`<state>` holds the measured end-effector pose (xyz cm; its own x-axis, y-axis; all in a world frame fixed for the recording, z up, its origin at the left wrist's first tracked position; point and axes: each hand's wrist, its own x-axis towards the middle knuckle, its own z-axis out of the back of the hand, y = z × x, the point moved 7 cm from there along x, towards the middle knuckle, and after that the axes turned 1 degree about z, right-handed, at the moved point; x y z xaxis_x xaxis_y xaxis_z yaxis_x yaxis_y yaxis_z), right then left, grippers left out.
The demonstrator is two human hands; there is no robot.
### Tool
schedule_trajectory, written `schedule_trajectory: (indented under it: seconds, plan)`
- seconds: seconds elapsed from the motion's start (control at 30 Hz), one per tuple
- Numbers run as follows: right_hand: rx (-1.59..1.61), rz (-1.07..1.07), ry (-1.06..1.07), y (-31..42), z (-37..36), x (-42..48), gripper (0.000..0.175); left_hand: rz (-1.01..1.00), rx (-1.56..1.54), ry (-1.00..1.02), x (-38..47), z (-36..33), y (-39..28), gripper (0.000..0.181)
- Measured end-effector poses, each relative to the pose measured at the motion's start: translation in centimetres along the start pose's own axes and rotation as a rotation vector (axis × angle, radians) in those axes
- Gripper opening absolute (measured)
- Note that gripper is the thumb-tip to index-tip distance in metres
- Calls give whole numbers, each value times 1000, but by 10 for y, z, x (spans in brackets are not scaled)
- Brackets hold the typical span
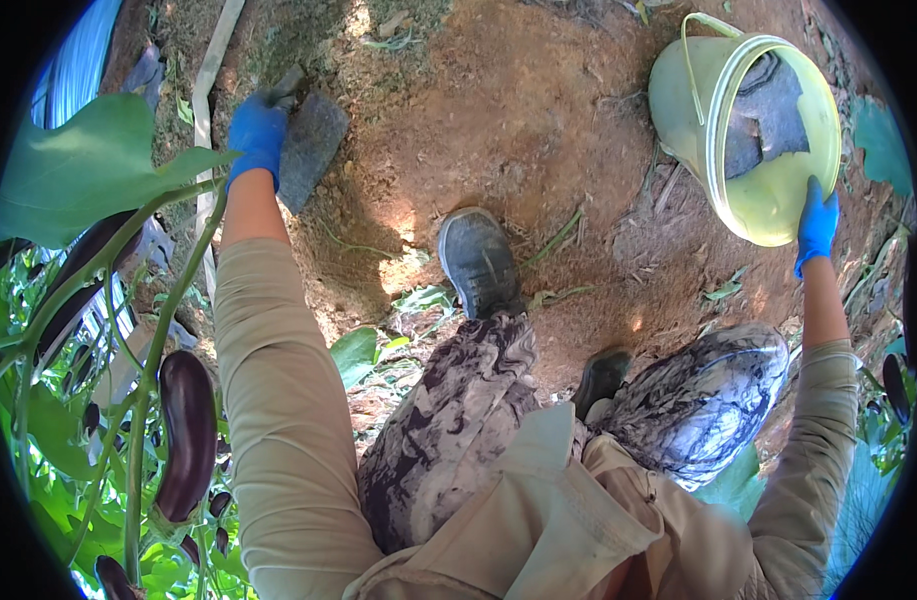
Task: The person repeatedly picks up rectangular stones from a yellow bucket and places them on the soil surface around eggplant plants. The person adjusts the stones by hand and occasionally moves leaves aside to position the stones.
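My left hand (257, 139), in a blue glove, reaches down to the soil at the upper left. Its fingers are closed at the upper edge of a flat dark grey scrap of sheet (314, 150); the fingertips are partly hidden. At the right, my right hand (817, 225), also blue-gloved, grips the rim of a pale yellow-green plastic bucket (683, 105). That bucket lies tilted, its mouth turned towards me and its handle swung to the far side. Several similar dark grey scraps (781, 112) are inside it.
Eggplant stems with a large leaf (83, 165) and a hanging purple eggplant (186, 435) crowd the left side. A pale strip (203, 112) runs along the reddish soil (541, 112). My boot (477, 259) stands between bucket and plants. More foliage (882, 142) borders the right.
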<state>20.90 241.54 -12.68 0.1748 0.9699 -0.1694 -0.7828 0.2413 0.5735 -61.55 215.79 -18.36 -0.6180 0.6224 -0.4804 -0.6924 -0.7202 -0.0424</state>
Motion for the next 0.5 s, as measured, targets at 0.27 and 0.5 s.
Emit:
schedule_trajectory:
  seconds: [0.27,0.5]
  plan:
    - [13,17,-5,-4,-1,1,47,-165,228,-45,-73,-47,-54,86]
    - [-34,43,3,-6,-5,5,48,-100,-162,-22,-51,-73,-35,97]
